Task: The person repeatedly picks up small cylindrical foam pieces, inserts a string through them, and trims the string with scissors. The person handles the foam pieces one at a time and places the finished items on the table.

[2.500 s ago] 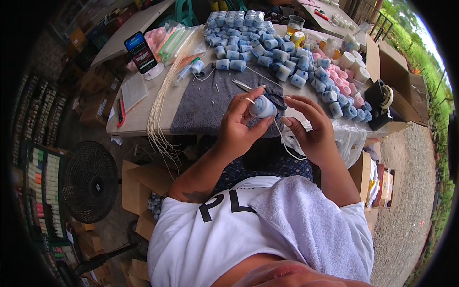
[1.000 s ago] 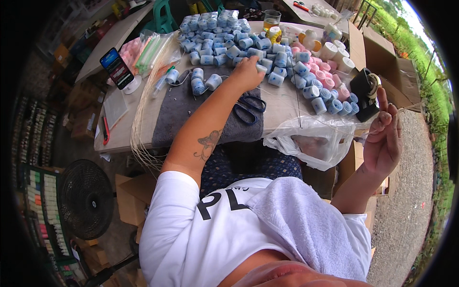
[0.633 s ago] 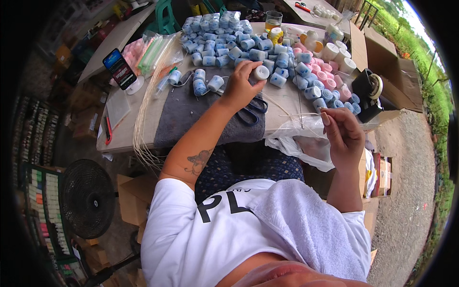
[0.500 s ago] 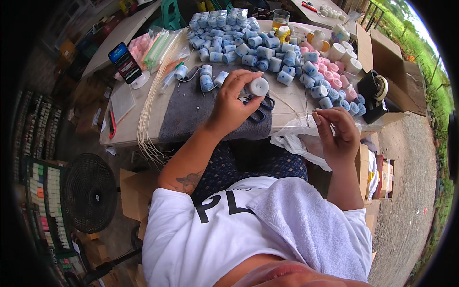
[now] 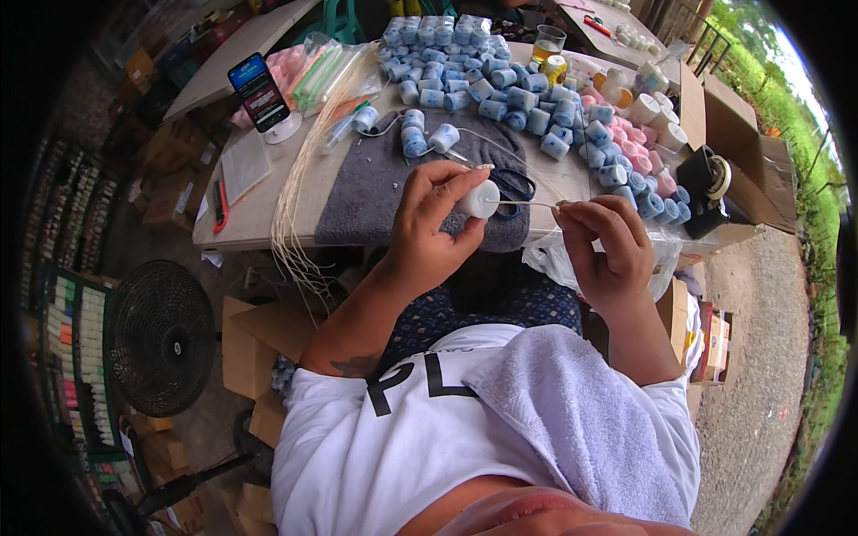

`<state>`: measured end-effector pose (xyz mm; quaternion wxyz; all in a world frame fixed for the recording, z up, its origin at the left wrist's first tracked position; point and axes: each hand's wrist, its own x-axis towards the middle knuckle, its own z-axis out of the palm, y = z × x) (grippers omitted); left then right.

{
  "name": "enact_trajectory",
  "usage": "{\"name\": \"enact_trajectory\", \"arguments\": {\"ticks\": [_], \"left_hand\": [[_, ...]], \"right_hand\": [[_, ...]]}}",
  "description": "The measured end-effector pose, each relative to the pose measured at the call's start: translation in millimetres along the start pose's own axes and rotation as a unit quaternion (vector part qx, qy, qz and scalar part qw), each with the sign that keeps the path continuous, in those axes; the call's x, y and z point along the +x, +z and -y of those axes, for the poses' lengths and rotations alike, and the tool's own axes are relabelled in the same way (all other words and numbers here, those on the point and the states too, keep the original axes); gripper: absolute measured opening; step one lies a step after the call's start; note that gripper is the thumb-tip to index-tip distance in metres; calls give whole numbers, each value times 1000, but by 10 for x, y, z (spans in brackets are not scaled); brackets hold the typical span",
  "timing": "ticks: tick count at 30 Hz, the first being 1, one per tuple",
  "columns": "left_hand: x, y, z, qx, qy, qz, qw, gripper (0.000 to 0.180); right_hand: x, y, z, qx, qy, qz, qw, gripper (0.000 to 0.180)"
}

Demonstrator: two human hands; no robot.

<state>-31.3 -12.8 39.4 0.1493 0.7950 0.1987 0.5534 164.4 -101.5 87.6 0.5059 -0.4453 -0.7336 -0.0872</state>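
Note:
My left hand [image 5: 427,219] is closed round a small candle [image 5: 483,200], its round white end facing right. Thumb and fingers grip it from either side. A thin pale wick [image 5: 525,205] runs from the middle of that end to my right hand [image 5: 612,246], which pinches it between thumb and fingertips. Just beyond the candle, blue-handled scissors [image 5: 516,186] lie on a dark grey cloth [image 5: 357,201], partly hidden. A few blue-and-white candles [image 5: 443,138] stand or lie at the cloth's far edge.
Many blue candles [image 5: 492,109] and pink ones [image 5: 640,163] cover the table's far side. A wick bundle [image 5: 299,183] hangs over the front edge. Left are a phone [image 5: 258,92] on a stand and a red cutter [image 5: 221,206]. A tape dispenser [image 5: 706,183] sits right; a drinking glass [image 5: 547,45] stands behind.
The candle's end has turned toward the right, and the wick now stretches straight from its middle. My hands have come lower and closer together. The whole view has shifted slightly.

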Motion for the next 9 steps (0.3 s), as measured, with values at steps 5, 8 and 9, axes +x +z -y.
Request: {"name": "enact_trajectory", "arguments": {"ticks": [5, 8, 9], "left_hand": [[4, -12, -36, 14, 4, 6, 1000, 57], [4, -3, -28, 8, 1, 17, 1000, 56], [10, -4, -29, 5, -2, 23, 1000, 56]], "right_hand": [[5, 4, 37, 0, -6, 7, 1000, 20], [-4, 18, 37, 3, -8, 5, 1000, 22], [-8, 20, 36, 4, -8, 4, 1000, 22]]}}
